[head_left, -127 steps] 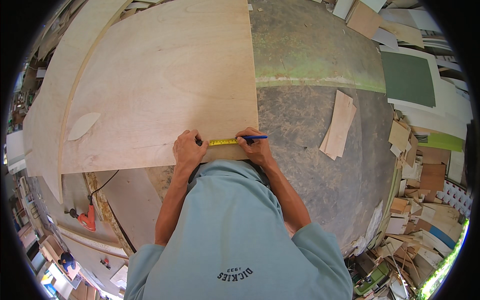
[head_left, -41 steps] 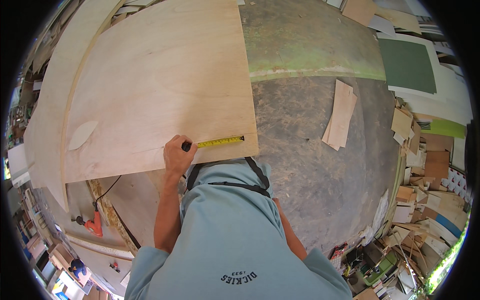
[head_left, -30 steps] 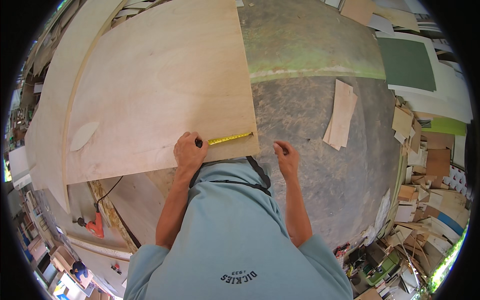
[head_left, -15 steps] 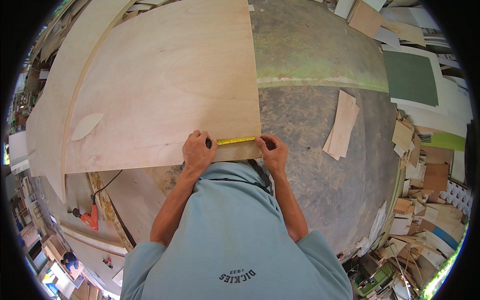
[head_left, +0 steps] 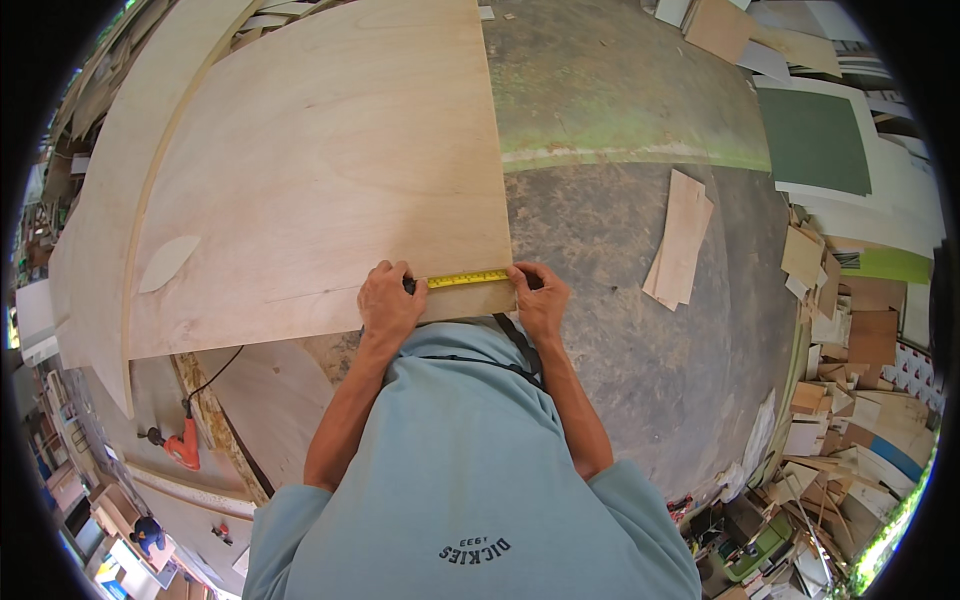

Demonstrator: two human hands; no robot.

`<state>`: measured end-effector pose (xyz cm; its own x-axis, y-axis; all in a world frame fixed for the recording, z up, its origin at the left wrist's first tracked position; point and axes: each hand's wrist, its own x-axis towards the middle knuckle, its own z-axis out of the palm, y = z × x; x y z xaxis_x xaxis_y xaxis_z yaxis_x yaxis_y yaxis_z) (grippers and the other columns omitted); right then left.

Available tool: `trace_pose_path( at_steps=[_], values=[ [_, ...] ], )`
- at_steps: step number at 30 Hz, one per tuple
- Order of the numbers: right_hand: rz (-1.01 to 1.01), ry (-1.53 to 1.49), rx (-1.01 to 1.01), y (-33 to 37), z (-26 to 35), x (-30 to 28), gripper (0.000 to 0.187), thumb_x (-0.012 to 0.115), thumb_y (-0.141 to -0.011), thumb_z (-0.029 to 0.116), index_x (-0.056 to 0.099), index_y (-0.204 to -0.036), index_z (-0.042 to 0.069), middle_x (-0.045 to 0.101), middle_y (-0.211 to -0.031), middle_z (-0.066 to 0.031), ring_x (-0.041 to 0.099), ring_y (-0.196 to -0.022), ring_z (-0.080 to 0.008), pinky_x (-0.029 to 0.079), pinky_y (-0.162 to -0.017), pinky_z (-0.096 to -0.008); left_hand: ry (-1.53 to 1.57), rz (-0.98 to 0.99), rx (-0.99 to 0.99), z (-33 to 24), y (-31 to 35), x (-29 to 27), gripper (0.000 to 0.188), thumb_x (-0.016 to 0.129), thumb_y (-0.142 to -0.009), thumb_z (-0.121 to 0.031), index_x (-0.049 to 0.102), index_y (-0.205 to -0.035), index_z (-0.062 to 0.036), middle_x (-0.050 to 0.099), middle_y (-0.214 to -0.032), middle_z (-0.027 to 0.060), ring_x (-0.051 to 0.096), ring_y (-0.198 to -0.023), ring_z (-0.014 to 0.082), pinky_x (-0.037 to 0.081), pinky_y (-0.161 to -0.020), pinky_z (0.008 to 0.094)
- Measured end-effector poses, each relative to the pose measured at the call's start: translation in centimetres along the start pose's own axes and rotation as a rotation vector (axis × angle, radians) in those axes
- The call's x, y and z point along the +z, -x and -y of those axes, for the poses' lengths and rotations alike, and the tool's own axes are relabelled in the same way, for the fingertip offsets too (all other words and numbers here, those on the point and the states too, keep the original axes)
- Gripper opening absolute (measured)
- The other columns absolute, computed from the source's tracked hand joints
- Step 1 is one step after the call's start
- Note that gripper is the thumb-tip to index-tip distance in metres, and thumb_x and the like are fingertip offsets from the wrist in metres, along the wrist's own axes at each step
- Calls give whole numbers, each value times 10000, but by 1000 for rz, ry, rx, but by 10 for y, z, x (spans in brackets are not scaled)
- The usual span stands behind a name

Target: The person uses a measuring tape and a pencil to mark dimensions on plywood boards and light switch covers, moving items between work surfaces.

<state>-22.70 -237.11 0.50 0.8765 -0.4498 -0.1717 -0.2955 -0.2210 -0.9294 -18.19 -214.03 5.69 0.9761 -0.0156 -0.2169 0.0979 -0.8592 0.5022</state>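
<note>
A large pale plywood sheet (head_left: 330, 150) lies in front of me. Across its near right corner stretches the yellow blade of a tape measure (head_left: 465, 279). My left hand (head_left: 391, 303) is closed round the dark tape case, which its fingers mostly hide, and rests on the sheet. At the sheet's right edge, my right hand (head_left: 541, 298) pinches the blade's end between thumb and fingers. A faint line runs over the wood to the left of my left hand.
A leaf-shaped pale offcut (head_left: 170, 263) lies on the sheet's left part. Below it sits an orange corded power tool (head_left: 183, 444). Two thin wood strips (head_left: 679, 238) rest on the stained floor (head_left: 620, 380) at right. Piled board scraps (head_left: 860, 350) line the far right; a person (head_left: 148, 533) is at lower left.
Both hands hold the tape in nearly the same place on the sheet. The whole view has shifted slightly, with the sheet's right edge now a little farther left.
</note>
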Motion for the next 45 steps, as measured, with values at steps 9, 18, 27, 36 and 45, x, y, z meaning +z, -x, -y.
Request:
trace_pose_path(
  at_steps=[9, 18, 27, 36, 45],
  values=[
    [-23, -41, 50, 1, 2, 1, 147, 776, -916, 129, 749, -974, -4, 709, -825, -15, 598, -706, -74, 504, -669, -241, -15, -12, 30, 0, 0, 1, 205, 769, -816, -240, 685, -843, -55, 634, -873, 125, 644, -875, 333, 525, -755, 469],
    [-118, -224, 133, -5, -25, -10, 158, 776, -917, 132, 731, -981, -6, 719, -844, -23, 635, -750, -78, 513, -702, -234, -40, -14, 18, -5, -1, 3, 281, 809, -802, -316, 706, -835, -56, 644, -856, 125, 654, -818, 331, 518, -739, 461],
    [-45, -395, 221, -2, -18, -6, 184, 734, -951, 117, 685, -1011, -49, 714, -888, -96, 715, -769, -173, 623, -739, -315, -31, 4, -93, -1, -1, -6, 295, 829, -787, -297, 701, -826, -34, 626, -874, 130, 648, -896, 318, 522, -781, 457],
    [-30, -420, 221, -7, -13, -10, 200, 735, -949, 119, 677, -1017, -59, 715, -896, -118, 736, -795, -210, 633, -751, -335, -56, 23, -99, -6, -8, -6, 304, 832, -762, -296, 699, -820, -29, 645, -880, 141, 658, -871, 328, 523, -771, 457],
    [-3, -171, 38, -6, -11, -18, 189, 728, -959, 140, 711, -1020, -37, 694, -893, -75, 663, -782, -146, 559, -720, -292, 48, 62, 1, 14, 5, 8, 204, 690, -851, -259, 711, -877, -57, 671, -968, 200, 667, -920, 394, 549, -819, 501]
  ],
)
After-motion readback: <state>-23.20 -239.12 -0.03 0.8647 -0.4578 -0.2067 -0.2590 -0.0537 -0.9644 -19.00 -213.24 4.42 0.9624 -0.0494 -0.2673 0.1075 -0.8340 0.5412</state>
